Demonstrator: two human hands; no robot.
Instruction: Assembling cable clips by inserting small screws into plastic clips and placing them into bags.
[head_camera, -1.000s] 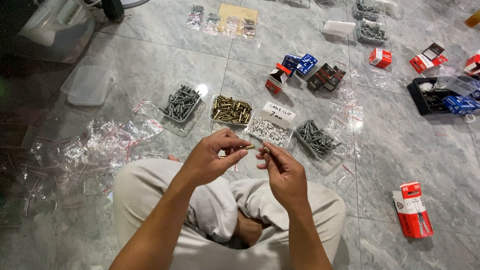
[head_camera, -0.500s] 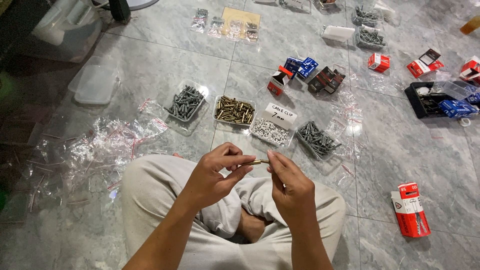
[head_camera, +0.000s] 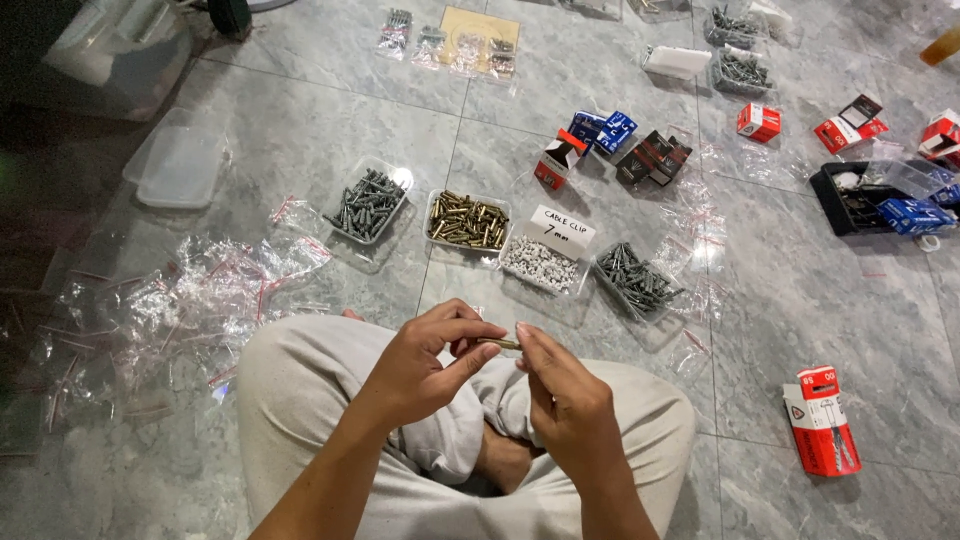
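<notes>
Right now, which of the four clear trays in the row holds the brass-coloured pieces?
The second tray from the left, directly beyond the hands. Its neighbours hold grey screws or white clips.

So the row of four clear plastic trays sits mid-frame on the grey tiled floor (head_camera: 300, 120): tray of grey screws (head_camera: 367, 203) leftmost, tray of brass anchors (head_camera: 467, 220) next, tray of white cable clips (head_camera: 538, 264) after it, tray of dark screws (head_camera: 636, 278) rightmost. A heap of clear zip bags (head_camera: 190, 300) lies left of the row, an empty clear plastic lid (head_camera: 180, 165) above it. Small red and blue cardboard boxes (head_camera: 600, 145) sit behind the row, a black tray (head_camera: 850, 200) at far right, and a red box (head_camera: 822, 420) lower right.
</notes>
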